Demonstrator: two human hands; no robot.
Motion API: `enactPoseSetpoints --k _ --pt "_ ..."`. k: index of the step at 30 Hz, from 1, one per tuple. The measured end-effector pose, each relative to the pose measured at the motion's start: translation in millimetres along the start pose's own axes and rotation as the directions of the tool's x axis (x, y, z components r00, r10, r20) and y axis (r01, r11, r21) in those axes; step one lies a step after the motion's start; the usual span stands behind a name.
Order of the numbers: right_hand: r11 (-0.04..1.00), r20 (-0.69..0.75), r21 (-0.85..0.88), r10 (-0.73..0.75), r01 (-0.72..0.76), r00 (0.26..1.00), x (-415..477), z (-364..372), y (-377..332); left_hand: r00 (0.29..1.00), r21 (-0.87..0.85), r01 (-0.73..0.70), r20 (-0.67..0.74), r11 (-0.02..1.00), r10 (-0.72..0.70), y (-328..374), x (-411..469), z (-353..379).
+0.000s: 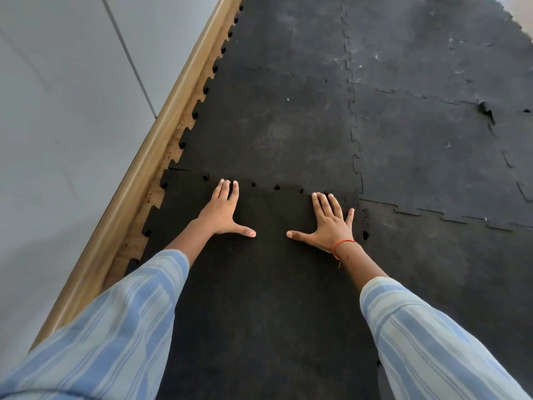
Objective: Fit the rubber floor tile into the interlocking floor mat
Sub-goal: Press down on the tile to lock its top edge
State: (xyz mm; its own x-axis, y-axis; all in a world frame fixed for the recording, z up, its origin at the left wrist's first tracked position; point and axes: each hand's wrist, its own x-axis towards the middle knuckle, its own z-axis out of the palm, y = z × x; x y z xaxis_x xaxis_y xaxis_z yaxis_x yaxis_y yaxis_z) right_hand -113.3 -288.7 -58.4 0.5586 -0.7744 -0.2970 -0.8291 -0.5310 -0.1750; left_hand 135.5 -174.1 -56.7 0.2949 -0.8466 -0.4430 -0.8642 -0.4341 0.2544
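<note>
A black rubber floor tile (268, 284) with toothed edges lies flat on the floor below me. Its far edge meets the interlocking floor mat (277, 125), and small dark gaps show along that seam where the teeth do not sit flush. My left hand (223, 210) rests palm down on the tile near the far edge, fingers together and thumb spread. My right hand (328, 223) lies flat on the tile further right, fingers apart, with an orange thread around the wrist. Neither hand grips anything.
A wooden skirting board (161, 122) runs along the grey wall (57, 111) on the left, with a strip of bare wooden floor beside the mat's toothed edge. More grey, scuffed mat tiles (432, 140) stretch to the right; one seam there is lifted.
</note>
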Motion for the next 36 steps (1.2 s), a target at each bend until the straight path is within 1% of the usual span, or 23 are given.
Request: enactPoseSetpoints --k 3,6,9,14,15,16,17,19,20,21,23,25,26,27,29,32,36 --pt "1.000 0.043 -0.011 -0.004 0.005 0.999 1 -3 0 1.000 0.008 0.013 0.029 1.000 -0.013 1 1 -1" --pt "1.000 0.035 0.005 0.005 -0.005 0.999 2 -6 -2 0.999 0.011 0.037 0.028 0.999 -0.038 5 -1 -5" --pt "1.000 0.025 0.023 0.008 -0.009 1.000 1 -4 -1 0.999 0.002 0.031 0.031 1.000 -0.031 4 -5 -8" --pt "1.000 0.101 0.000 -0.030 0.030 0.994 -1 -7 1 0.994 0.071 0.015 0.105 0.997 -0.023 7 -7 -9" --pt "1.000 0.084 0.018 -0.027 0.026 0.996 -4 -9 5 0.993 0.079 0.018 0.111 0.997 -0.027 8 -6 -11" --pt "0.999 0.032 0.052 0.012 -0.013 0.999 -9 -8 10 0.994 0.091 0.021 0.105 0.996 -0.031 8 -6 -11" --pt "0.990 -0.044 0.107 0.102 -0.096 0.994 -18 -5 16 0.995 0.103 0.035 0.087 0.994 -0.044 6 -8 -10" --pt "0.928 -0.163 0.229 0.335 -0.295 0.928 -39 4 24 0.989 0.075 0.144 0.005 0.987 -0.145 -2 -18 -1" --pt "0.896 -0.178 0.264 0.410 -0.358 0.895 -47 8 25 0.974 0.023 0.224 -0.043 0.974 -0.223 -7 -25 7" --pt "0.873 -0.172 0.287 0.451 -0.393 0.876 -52 10 25 0.950 -0.041 0.299 -0.082 0.953 -0.302 -11 -32 16" --pt "0.842 -0.140 0.334 0.489 -0.423 0.861 -55 8 22 0.883 -0.170 0.426 -0.136 0.889 -0.449 -20 -43 29" --pt "0.821 -0.137 0.367 0.512 -0.437 0.848 -55 7 18 0.802 -0.274 0.530 -0.147 0.803 -0.579 -29 -45 28" --pt "0.812 -0.143 0.377 0.526 -0.445 0.838 -55 7 17 0.772 -0.303 0.565 -0.135 0.768 -0.621 -33 -44 24" --pt "0.801 -0.144 0.388 0.542 -0.456 0.828 -56 8 15 0.757 -0.309 0.585 -0.122 0.749 -0.642 -37 -42 20" --pt "0.778 -0.119 0.414 0.560 -0.472 0.820 -54 8 13 0.750 -0.293 0.601 -0.116 0.744 -0.651 -43 -40 17" --pt "0.739 -0.070 0.466 0.578 -0.486 0.813 -50 2 9 0.761 -0.283 0.583 -0.138 0.761 -0.634 -52 -39 17" --pt "0.722 -0.062 0.495 0.584 -0.484 0.809 -51 2 3 0.784 -0.235 0.546 -0.193 0.804 -0.589 -61 -32 16"
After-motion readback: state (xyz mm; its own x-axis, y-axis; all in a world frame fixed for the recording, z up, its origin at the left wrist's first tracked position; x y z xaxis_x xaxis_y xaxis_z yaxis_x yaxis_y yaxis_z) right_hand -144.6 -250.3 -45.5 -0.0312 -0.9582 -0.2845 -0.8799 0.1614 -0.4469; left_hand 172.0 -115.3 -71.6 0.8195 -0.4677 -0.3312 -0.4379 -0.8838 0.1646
